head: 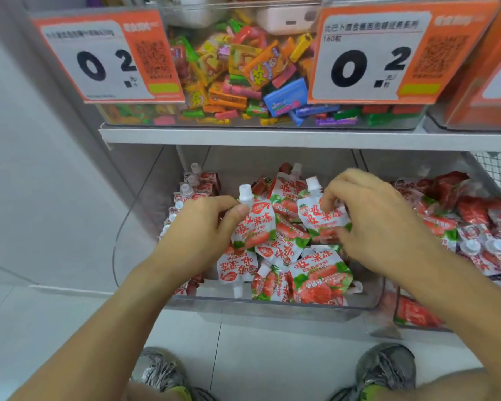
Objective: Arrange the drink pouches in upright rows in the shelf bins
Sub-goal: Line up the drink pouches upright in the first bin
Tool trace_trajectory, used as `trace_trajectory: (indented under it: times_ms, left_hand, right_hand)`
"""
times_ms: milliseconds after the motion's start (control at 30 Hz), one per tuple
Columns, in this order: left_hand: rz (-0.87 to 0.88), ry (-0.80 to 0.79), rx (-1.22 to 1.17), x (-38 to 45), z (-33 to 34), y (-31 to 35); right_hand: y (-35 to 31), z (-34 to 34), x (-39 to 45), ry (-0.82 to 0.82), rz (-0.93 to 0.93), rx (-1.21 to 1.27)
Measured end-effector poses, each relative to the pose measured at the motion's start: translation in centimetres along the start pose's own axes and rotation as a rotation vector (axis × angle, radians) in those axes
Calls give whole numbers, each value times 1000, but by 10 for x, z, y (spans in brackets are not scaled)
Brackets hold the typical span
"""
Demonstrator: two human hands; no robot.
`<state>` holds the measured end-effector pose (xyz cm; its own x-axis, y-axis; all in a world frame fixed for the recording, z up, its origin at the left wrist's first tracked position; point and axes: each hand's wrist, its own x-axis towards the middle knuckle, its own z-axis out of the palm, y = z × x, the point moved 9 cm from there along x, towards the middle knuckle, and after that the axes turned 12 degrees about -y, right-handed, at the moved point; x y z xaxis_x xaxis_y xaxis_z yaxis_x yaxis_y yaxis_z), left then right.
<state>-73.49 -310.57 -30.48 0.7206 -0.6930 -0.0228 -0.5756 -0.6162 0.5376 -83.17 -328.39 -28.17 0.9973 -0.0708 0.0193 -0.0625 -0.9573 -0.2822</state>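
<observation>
A clear plastic shelf bin (pixel 272 306) on the lower shelf holds several white and red strawberry drink pouches with white caps. My left hand (pixel 197 227) pinches one upright pouch (pixel 255 224) near its spout. My right hand (pixel 379 218) grips a second upright pouch (pixel 318 217) by its side. Along the bin's left wall stands a row of upright pouches (pixel 190 192). Loose pouches (pixel 315 276) lie jumbled flat at the bin's front, below both hands.
A second bin (pixel 411 316) to the right holds more pouches (pixel 480 227). The shelf edge (pixel 272 137) above carries a clear bin of mixed candies (pixel 243 76) with two orange price tags (pixel 104 56). A white wall is at left. My shoes (pixel 385 369) stand on the tiled floor.
</observation>
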Motion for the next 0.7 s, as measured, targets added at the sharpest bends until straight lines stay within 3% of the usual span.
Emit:
trace_trajectory:
  times_ms: [67,233,400,533,700]
  left_hand:
    - [-10,31,-17,2,-2,1]
    - [-25,35,-48,6,0,4]
    - [72,-269,-308,5,16,19]
    - [75,-392,-442,2,22,17]
    - [68,-526,-752,-2,32,14]
  right_hand:
    - [2,-5,0,6,-4,146]
    - [-13,4,-5,-192,-106,497]
    - [-27,24,5,-185,-128,341]
    - [-29,34,9,-276,-194,290]
    - [-19,40,9,-289,-122,365]
